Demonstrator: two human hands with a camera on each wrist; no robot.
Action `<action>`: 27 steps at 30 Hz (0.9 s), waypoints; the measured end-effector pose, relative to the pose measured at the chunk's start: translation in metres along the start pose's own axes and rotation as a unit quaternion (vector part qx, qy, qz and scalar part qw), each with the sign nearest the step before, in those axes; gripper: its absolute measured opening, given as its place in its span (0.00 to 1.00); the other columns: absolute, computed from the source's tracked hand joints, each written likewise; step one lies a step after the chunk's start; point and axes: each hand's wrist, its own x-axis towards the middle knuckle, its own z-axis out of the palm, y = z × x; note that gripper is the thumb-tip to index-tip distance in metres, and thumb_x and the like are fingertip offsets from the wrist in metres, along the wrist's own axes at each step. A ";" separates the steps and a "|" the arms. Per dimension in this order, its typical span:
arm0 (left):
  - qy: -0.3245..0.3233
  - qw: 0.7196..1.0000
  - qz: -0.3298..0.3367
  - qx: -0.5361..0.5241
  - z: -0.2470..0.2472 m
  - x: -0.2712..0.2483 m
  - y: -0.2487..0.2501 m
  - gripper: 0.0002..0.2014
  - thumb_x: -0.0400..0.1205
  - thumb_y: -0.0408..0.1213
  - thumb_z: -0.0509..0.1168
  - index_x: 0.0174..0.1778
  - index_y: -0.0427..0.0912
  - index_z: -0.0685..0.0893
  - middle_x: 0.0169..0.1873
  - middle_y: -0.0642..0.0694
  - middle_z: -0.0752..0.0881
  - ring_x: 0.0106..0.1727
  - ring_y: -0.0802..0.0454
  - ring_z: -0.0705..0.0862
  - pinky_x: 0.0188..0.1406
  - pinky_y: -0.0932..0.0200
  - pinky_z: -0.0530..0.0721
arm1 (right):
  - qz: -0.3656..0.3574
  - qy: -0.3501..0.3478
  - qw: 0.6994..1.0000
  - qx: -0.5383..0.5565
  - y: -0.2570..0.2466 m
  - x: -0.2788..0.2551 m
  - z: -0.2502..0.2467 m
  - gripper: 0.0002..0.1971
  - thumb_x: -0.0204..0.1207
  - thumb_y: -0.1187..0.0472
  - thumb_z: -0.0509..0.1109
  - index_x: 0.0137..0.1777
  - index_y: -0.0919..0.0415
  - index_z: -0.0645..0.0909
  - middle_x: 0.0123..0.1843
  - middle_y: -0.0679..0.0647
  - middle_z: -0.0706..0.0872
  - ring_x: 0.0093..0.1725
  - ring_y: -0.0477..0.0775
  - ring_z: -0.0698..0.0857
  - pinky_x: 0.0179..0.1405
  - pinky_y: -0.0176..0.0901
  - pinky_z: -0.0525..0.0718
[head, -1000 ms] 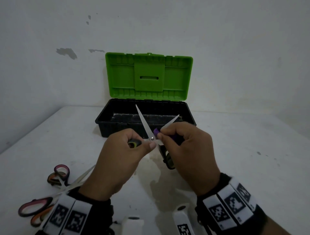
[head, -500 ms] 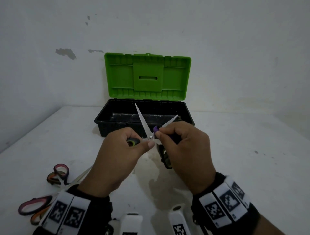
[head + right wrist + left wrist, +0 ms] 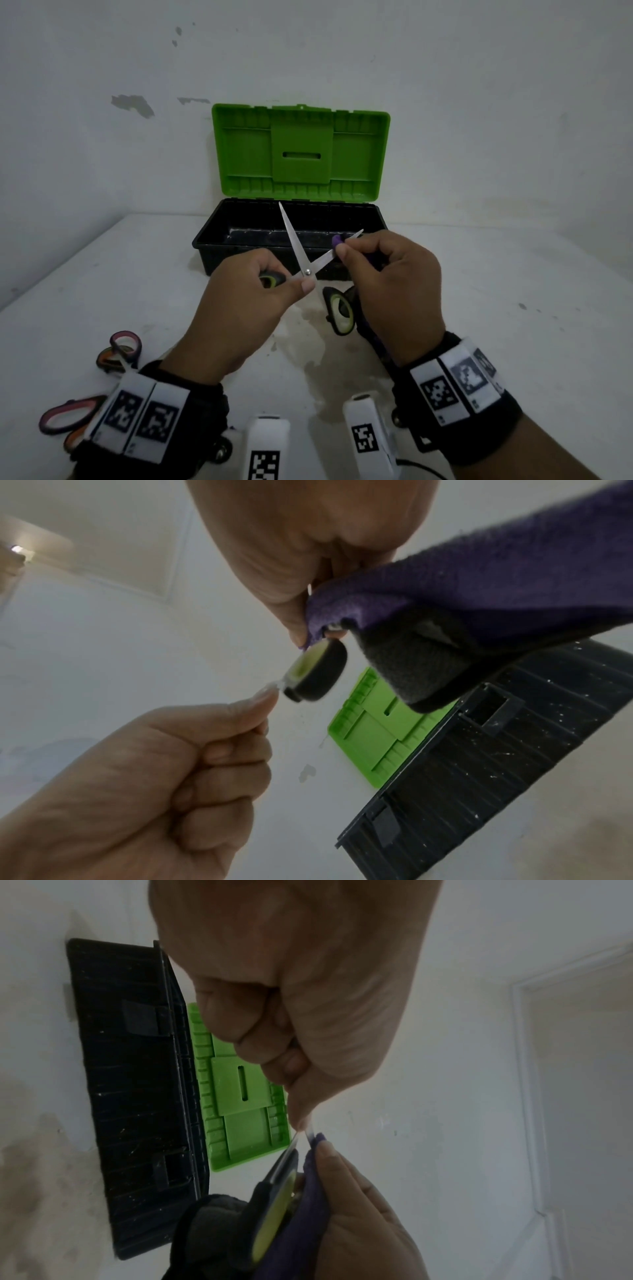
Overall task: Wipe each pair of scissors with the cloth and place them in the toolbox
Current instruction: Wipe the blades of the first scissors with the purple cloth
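Note:
My left hand (image 3: 260,291) grips the black and green handle of a pair of scissors (image 3: 298,250), held up with the blades spread in a V in front of the toolbox (image 3: 219,240). My right hand (image 3: 383,274) pinches a purple cloth (image 3: 337,241) around the right blade, partway along it. The other handle loop (image 3: 339,310) hangs below, between my hands. In the right wrist view the purple cloth (image 3: 479,588) drapes from my fingers over the scissors' handle (image 3: 318,672). The toolbox is black, its green lid (image 3: 301,154) standing open against the wall.
Two more pairs of scissors lie on the white table at the lower left, one with pink and orange loops (image 3: 120,349), the other (image 3: 65,416) partly under my left wrist. The wall rises just behind the toolbox.
My right hand has slid the cloth outward along the right blade, away from the pivot toward the tip. The left hand keeps the scissors steady.

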 end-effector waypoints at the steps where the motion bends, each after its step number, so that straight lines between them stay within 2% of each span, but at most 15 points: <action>1: 0.001 1.000 0.000 0.005 -0.001 0.000 0.000 0.14 0.71 0.49 0.79 0.31 0.47 0.83 0.24 0.53 0.78 0.24 0.63 0.74 0.27 0.62 0.69 | -0.007 -0.009 1.000 -0.003 -0.001 -0.002 0.001 0.02 0.74 0.60 0.81 0.40 0.55 0.92 0.35 0.42 0.90 0.40 0.39 0.88 0.37 0.19 0.77; 4: 0.004 1.000 0.005 0.005 -0.002 0.001 0.000 0.14 0.71 0.49 0.79 0.31 0.47 0.82 0.23 0.55 0.77 0.23 0.64 0.73 0.27 0.63 0.68 | -0.017 -0.026 1.000 0.005 -0.003 -0.004 0.004 0.02 0.74 0.61 0.81 0.41 0.57 0.92 0.36 0.42 0.90 0.41 0.38 0.88 0.38 0.20 0.78; 8: 0.008 1.000 0.019 0.014 0.001 0.004 0.000 0.14 0.71 0.50 0.79 0.31 0.48 0.82 0.26 0.54 0.79 0.26 0.63 0.74 0.28 0.61 0.69 | 0.016 0.021 1.000 0.013 0.003 0.004 0.003 0.02 0.74 0.59 0.81 0.41 0.55 0.92 0.36 0.42 0.91 0.38 0.41 0.89 0.36 0.28 0.82; 13: 0.018 1.000 0.021 0.014 0.003 0.006 0.001 0.13 0.71 0.50 0.78 0.32 0.49 0.83 0.28 0.53 0.81 0.28 0.63 0.76 0.29 0.61 0.70 | -0.012 -0.008 1.000 0.000 -0.002 -0.004 0.009 0.02 0.74 0.61 0.81 0.42 0.57 0.92 0.37 0.43 0.91 0.43 0.37 0.88 0.38 0.18 0.77; 17: 0.011 0.999 0.027 0.023 0.007 0.007 0.005 0.13 0.72 0.51 0.78 0.32 0.49 0.82 0.26 0.55 0.79 0.26 0.65 0.76 0.28 0.62 0.68 | 0.028 0.035 0.999 0.017 0.004 0.005 0.003 0.02 0.75 0.59 0.80 0.41 0.54 0.92 0.36 0.40 0.91 0.39 0.40 0.89 0.36 0.25 0.82; 19: 0.014 0.999 0.031 0.030 0.007 0.008 0.006 0.14 0.72 0.51 0.78 0.32 0.49 0.82 0.26 0.55 0.79 0.27 0.66 0.76 0.28 0.62 0.68 | 0.025 0.046 0.998 0.018 0.004 0.006 0.003 0.02 0.75 0.60 0.80 0.41 0.54 0.91 0.35 0.40 0.90 0.39 0.39 0.89 0.37 0.23 0.81; 23: 0.017 0.999 0.034 0.019 0.004 0.007 0.003 0.14 0.71 0.50 0.78 0.32 0.48 0.82 0.27 0.54 0.80 0.28 0.64 0.76 0.29 0.61 0.69 | 0.003 0.013 1.000 0.015 0.002 0.000 0.004 0.02 0.75 0.60 0.80 0.42 0.57 0.92 0.38 0.44 0.92 0.40 0.41 0.89 0.38 0.25 0.83; 27: 0.012 0.999 0.031 0.007 0.007 0.005 0.004 0.13 0.71 0.49 0.79 0.31 0.49 0.82 0.26 0.54 0.80 0.26 0.63 0.75 0.28 0.62 0.69 | 0.028 0.060 0.998 0.025 0.007 0.010 -0.001 0.02 0.74 0.60 0.81 0.41 0.56 0.92 0.36 0.42 0.91 0.40 0.40 0.89 0.38 0.25 0.81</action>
